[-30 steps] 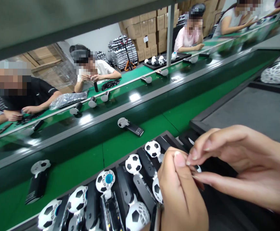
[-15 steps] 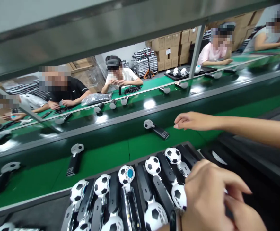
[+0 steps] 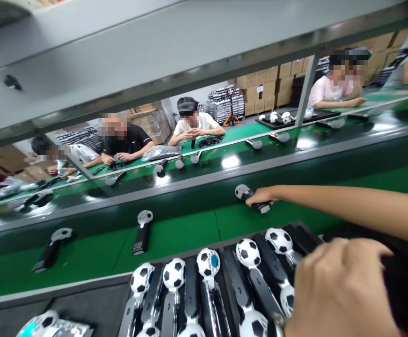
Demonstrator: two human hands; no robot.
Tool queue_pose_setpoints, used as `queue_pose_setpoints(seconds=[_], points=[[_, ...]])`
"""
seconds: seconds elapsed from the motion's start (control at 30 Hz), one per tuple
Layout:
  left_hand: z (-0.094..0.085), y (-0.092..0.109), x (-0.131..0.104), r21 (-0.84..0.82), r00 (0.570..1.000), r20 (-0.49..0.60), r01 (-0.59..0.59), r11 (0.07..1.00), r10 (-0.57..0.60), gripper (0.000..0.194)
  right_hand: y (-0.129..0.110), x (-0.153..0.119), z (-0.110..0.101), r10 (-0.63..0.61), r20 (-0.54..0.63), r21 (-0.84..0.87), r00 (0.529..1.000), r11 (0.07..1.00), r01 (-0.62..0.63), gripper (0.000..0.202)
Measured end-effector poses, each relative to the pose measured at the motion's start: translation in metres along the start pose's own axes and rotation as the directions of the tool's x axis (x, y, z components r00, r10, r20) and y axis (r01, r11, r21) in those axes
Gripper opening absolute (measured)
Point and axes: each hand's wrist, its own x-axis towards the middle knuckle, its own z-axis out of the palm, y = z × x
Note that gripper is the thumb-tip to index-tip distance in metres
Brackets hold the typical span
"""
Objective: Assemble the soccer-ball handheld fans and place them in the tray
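My right hand point(image 3: 262, 195) reaches in from the right over the green belt point(image 3: 186, 234). Its fingers are closed round the black handle of a football-headed handheld device point(image 3: 242, 192), whose round black-and-white end points left. In the lower right, close to the camera, is my left hand point(image 3: 344, 285), back upward. Its fingers are hidden behind the hand, and whatever they may hold is out of sight. It is beside a tray point(image 3: 221, 244) packed with several of these devices, such as one with a blue button point(image 3: 208, 263) on its ball.
More such devices lie on the belt, one upright-looking black one point(image 3: 142, 234) and another point(image 3: 51, 250) further left. A second tray point(image 3: 105, 299) at lower left holds a ball-headed piece. Beyond a metal frame point(image 3: 190, 61), several people sit along another belt line.
My right hand has lowered onto the device on the belt and closed round its handle. My left hand has turned so its fingers no longer show. The view has shifted left.
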Motion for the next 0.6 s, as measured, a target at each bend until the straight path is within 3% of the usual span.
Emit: queue_pose_setpoints(seconds=[0.1, 0.2, 0.27, 0.37, 0.47, 0.6], points=[[-0.020, 0.012, 0.005, 0.006, 0.999, -0.049, -0.015, 1.000, 0.016, 0.043, 0.002, -0.043, -0.011, -0.063, -0.022, 0.139, 0.998, 0.988, 0.065, 0.026], [-0.029, 0.009, 0.012, 0.060, 0.987, -0.157, 0.028, 0.998, -0.018, 0.066, 0.013, -0.106, -0.020, -0.139, -0.091, 0.349, 0.986, 0.923, 0.163, 0.038], [-0.028, 0.005, 0.017, 0.077, 0.979, -0.189, 0.086, 0.993, -0.070, 0.083, 0.024, -0.148, -0.019, -0.173, -0.151, 0.575, 0.973, 0.786, 0.229, 0.043], [-0.018, 0.002, 0.023, 0.037, 0.992, -0.081, 0.102, 0.994, -0.099, 0.088, 0.042, -0.196, -0.007, -0.136, -0.196, 0.840, 0.971, 0.488, 0.238, 0.037], [-0.001, 0.001, 0.023, -0.023, 0.998, 0.006, 0.063, 0.998, -0.063, 0.083, 0.060, -0.214, 0.014, -0.075, -0.136, 0.946, 0.988, 0.285, 0.152, 0.029], [0.020, -0.003, 0.022, -0.037, 0.995, 0.016, 0.099, 0.994, -0.099, 0.078, 0.080, -0.203, 0.040, -0.075, -0.125, 0.989, 0.989, 0.069, 0.130, 0.020]])
